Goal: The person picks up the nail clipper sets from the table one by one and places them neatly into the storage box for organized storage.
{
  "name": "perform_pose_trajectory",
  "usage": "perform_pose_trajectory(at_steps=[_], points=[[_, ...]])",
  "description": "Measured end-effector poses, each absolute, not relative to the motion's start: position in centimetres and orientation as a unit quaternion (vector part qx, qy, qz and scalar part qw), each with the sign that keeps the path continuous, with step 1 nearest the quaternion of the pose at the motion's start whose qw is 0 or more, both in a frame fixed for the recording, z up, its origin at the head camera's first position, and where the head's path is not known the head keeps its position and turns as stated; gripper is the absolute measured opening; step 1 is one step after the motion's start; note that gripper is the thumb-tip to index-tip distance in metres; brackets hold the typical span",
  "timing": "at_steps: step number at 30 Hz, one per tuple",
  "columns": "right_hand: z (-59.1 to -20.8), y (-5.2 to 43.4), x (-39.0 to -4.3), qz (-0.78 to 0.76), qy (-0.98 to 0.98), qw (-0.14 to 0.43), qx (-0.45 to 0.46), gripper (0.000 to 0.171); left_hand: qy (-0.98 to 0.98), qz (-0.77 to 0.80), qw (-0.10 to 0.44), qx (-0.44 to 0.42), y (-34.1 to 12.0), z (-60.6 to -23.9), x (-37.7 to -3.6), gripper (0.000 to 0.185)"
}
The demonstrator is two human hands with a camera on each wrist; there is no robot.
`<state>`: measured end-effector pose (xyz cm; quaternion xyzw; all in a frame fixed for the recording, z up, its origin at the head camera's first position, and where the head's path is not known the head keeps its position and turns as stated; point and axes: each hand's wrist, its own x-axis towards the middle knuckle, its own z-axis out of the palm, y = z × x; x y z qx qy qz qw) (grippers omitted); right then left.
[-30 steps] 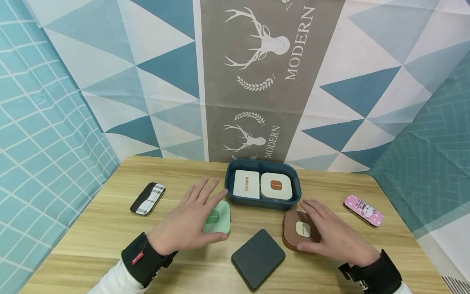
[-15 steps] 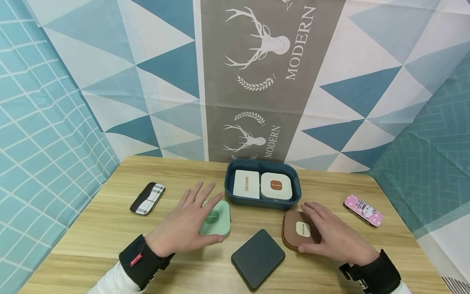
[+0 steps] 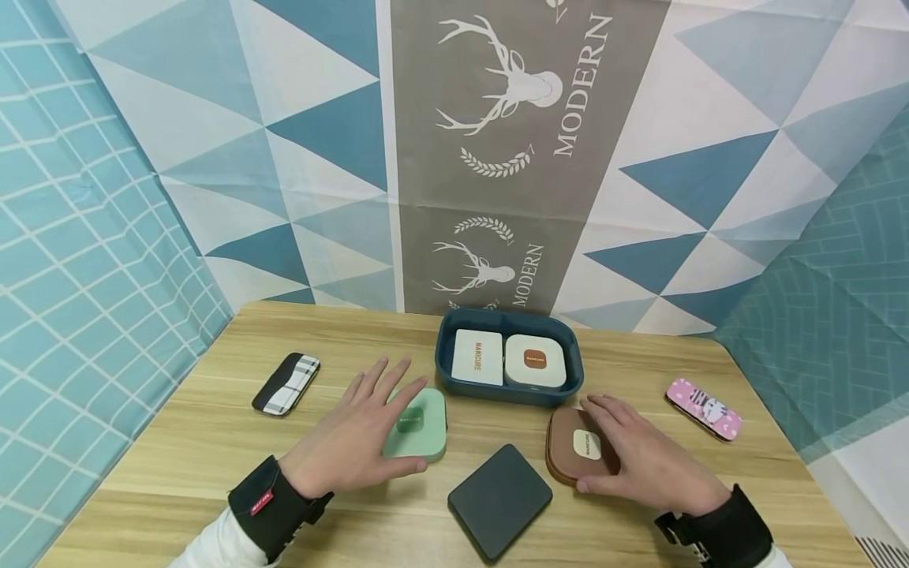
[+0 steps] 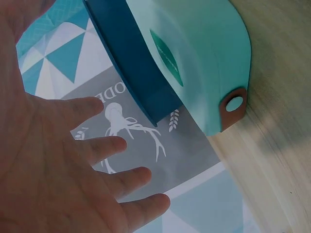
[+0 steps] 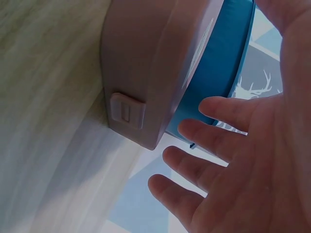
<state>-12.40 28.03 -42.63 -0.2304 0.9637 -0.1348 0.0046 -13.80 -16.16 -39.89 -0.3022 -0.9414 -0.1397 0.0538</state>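
Blue tray [image 3: 490, 391]: smooth matt plastic. Surface [image 3: 369, 335] beneath tray: wood-grain. Green case [image 3: 426, 432] and brown case [image 3: 566, 450] in front of tray: smooth, matt. Backdrop [image 3: 483, 191] behind tray: creased cloth.

Tray [image 3: 507, 394]: desk's [image 3: 170, 465] back edge, middle.
In tray: left box [image 3: 465, 359], right box [image 3: 552, 372].
Inner left case [image 3: 428, 430]: before tray's left corner.
Inner right case [image 3: 565, 447]: before its right corner.
Slab [image 3: 500, 502]: between and before both.
Outer left case [image 3: 286, 384]: toward left edge.
Outer right case [image 3: 703, 409]: near right edge.

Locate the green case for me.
In the head view, the green case lies on the table, left of the dark box and nearer the person than the blue tray, with the left hand partly hiding it.
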Motion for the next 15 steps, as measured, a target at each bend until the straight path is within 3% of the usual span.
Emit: perform_pose_trajectory(at_steps=[15], points=[[-42.83,28.01,-12.35,-0.135,0.962,0.010,-0.238,0.111,-0.941,-0.140,0.049,-0.303,-16.21,-40.05,-13.81,0.103]])
